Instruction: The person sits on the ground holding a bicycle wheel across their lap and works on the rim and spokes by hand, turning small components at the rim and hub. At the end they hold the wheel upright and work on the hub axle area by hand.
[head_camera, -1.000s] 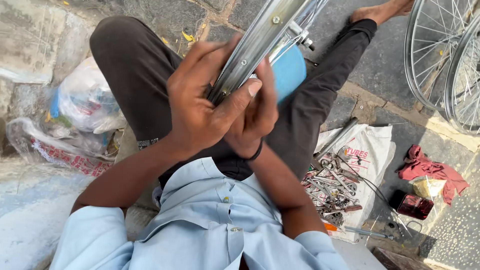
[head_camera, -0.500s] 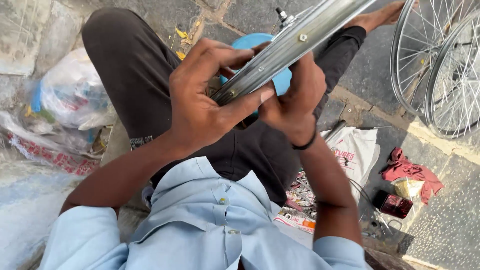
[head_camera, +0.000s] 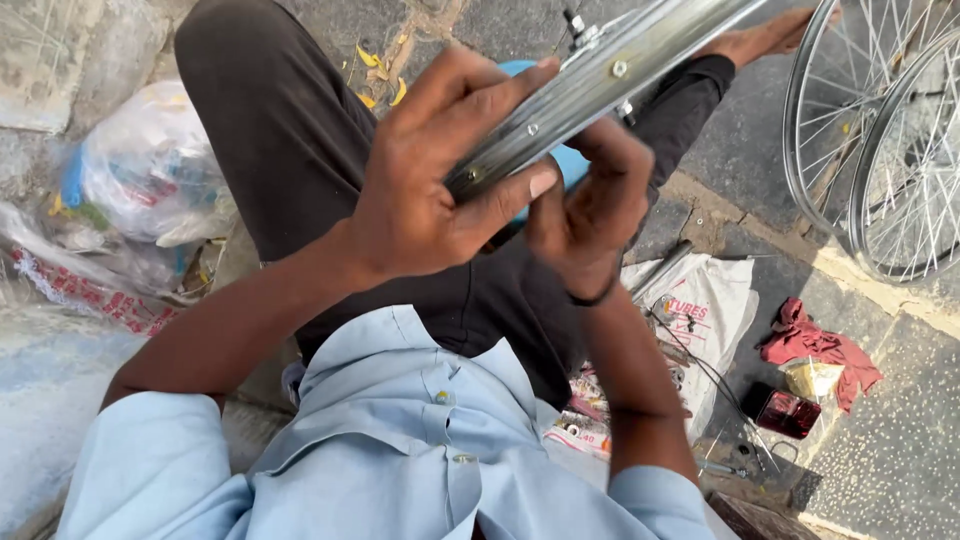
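A shiny metal wheel rim runs diagonally from the middle to the top right, over my lap. My left hand wraps around its lower end, thumb pressed on the rim's near face. My right hand sits just under the rim beside the left, fingers curled against its underside; what they pinch is hidden. A blue round object shows behind both hands. I sit on the ground in dark trousers and a light blue shirt.
Two spoked wheels stand at the right. A white bag with tools and spokes on it lies at my right side, with a red rag and a small red tin beyond. Plastic bags lie at the left.
The rim has tilted from steep to nearly flat, pointing up-right. My right hand has come out from behind the left and now shows beside it under the rim.
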